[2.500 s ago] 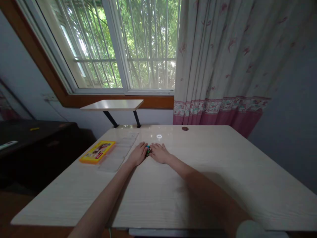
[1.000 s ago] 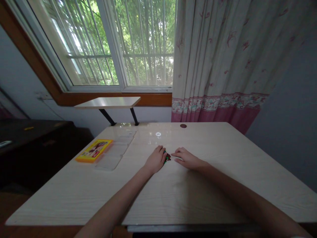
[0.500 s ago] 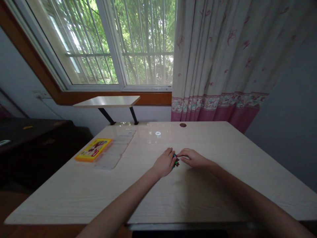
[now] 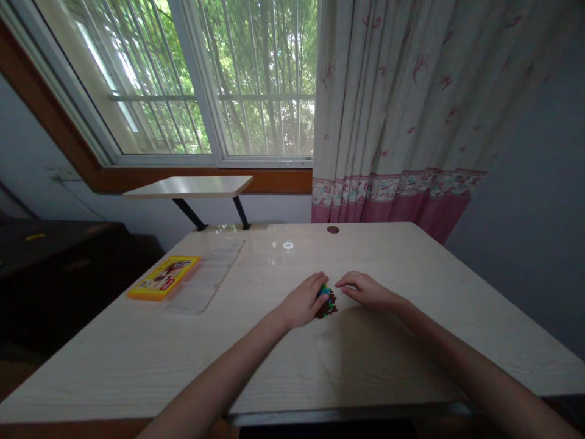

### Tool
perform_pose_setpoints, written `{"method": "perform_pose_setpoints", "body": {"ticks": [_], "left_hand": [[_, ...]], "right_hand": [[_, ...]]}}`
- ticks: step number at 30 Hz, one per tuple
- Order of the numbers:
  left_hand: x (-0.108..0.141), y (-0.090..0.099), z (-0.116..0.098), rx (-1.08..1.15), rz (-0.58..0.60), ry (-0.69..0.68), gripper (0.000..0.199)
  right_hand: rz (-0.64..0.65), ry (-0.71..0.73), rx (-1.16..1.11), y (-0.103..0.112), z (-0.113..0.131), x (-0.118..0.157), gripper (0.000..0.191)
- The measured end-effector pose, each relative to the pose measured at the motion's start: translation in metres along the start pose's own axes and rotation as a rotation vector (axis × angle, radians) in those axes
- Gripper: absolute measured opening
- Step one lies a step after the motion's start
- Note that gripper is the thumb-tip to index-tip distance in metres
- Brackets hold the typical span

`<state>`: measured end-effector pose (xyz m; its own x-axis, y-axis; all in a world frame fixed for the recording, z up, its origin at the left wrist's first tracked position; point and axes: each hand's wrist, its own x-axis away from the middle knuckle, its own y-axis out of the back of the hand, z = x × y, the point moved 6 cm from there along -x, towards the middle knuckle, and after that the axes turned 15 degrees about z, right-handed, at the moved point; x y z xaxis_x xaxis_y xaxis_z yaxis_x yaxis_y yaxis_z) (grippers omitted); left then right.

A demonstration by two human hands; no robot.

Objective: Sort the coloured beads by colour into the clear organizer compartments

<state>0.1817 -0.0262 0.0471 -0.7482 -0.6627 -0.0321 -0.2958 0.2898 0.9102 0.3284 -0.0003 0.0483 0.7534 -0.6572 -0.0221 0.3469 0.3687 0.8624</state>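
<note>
In the head view my left hand (image 4: 305,300) is closed around the left side of a small knobbly piece (image 4: 328,309) coloured brown, green and blue, which looks made of little toy pieces. My thumb lies across its front, and the fingers hide its left part. It is at the tabletop, in the middle of the desk. Just to the right, my right hand (image 4: 363,289) hovers with curved fingers, the index finger and thumb a little apart. Nothing shows between them, and a narrow gap separates the fingertips from the piece.
On the left of the wooden desk (image 4: 388,256) lies a yellow box (image 4: 164,278) with a printed lid, beside a clear plastic sheet or tray (image 4: 205,282). A small raised shelf (image 4: 192,186) on black legs stands at the back left. A curtain (image 4: 384,122) hangs behind.
More of the coloured piece shows beside my left thumb now. My right fingertips have drawn back to the right, away from it. The whole view has shifted slightly.
</note>
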Motion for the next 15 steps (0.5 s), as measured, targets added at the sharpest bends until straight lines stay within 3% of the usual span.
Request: {"method": "perform_pose_setpoints", "body": {"ticks": [4,8,15], "left_hand": [[0.017,0.012,0.020,-0.064,0.061,0.009,0.056],[0.032,0.006,0.035,-0.158,0.193,0.093,0.073],[0.028,-0.004,0.032,-0.223,0.269,0.121,0.076]], "right_hand": [[-0.022,0.013,0.029,-0.006,-0.002,-0.005,0.028],[-0.050,0.012,0.103,-0.017,-0.001,-0.015,0.035],[-0.039,-0.043,0.220,-0.027,0.007,-0.020,0.037]]}}
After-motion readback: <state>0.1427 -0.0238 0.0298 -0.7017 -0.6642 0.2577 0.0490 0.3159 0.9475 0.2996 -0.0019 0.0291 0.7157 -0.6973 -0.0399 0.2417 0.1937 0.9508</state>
